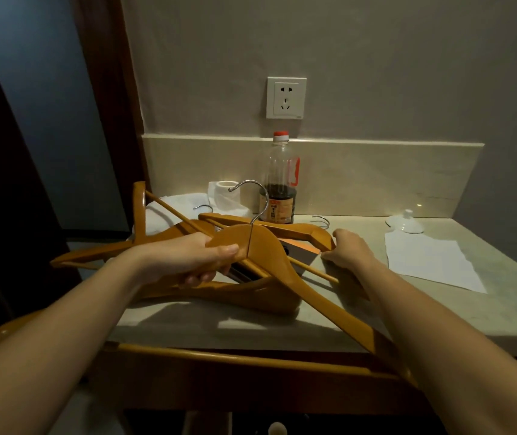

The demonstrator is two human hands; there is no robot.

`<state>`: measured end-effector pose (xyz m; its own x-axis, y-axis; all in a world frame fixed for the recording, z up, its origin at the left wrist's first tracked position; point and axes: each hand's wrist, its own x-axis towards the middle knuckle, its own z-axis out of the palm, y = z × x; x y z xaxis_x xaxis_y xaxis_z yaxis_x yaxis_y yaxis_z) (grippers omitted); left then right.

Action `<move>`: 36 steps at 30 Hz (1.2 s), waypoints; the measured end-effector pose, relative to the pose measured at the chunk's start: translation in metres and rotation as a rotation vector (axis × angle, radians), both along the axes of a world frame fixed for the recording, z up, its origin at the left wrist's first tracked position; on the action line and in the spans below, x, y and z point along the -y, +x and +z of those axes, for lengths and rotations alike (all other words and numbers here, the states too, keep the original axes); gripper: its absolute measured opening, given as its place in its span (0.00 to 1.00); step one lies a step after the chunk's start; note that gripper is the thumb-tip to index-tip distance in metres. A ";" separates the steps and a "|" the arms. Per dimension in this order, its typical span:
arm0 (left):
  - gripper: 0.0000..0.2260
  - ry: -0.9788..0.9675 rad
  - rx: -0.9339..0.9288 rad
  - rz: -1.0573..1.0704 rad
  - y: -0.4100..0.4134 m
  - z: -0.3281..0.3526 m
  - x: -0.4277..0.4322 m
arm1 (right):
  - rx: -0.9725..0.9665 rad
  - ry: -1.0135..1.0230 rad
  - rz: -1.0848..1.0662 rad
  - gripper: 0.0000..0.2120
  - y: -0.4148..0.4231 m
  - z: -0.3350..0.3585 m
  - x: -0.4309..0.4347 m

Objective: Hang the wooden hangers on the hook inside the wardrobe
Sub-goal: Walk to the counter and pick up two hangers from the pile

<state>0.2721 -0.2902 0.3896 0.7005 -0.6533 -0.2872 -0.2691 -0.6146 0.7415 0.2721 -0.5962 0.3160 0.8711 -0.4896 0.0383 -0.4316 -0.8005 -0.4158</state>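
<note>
Fingers of left hand [202, 259] clamp glossy amber hanger [269, 250]; right hand [349, 249] grips second hanger [301, 231].

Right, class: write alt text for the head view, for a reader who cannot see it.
A person's left hand grips an orange-brown wooden hanger above a pale stone countertop; the right hand holds the end of a second wooden hanger lying there.

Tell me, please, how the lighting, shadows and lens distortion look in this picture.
Head view: dim, warm light, the left edge nearly black; hard shadows of the hangers fall on the countertop; a glint on the raised hanger's hook; the wide lens bows the backsplash and stretches the forearms.
</note>
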 end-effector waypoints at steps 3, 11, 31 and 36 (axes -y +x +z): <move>0.38 -0.012 0.009 -0.026 0.005 -0.001 0.002 | 0.061 -0.057 -0.006 0.13 0.008 -0.005 0.002; 0.40 -0.026 0.028 -0.034 0.003 0.000 0.006 | 0.188 0.154 -0.034 0.09 -0.004 0.011 0.020; 0.37 -0.047 0.012 -0.036 -0.104 -0.020 -0.026 | 0.302 0.724 0.048 0.19 -0.200 0.057 -0.011; 0.38 -0.034 0.027 -0.035 -0.139 -0.040 -0.043 | 0.262 0.758 0.090 0.19 -0.241 0.044 -0.028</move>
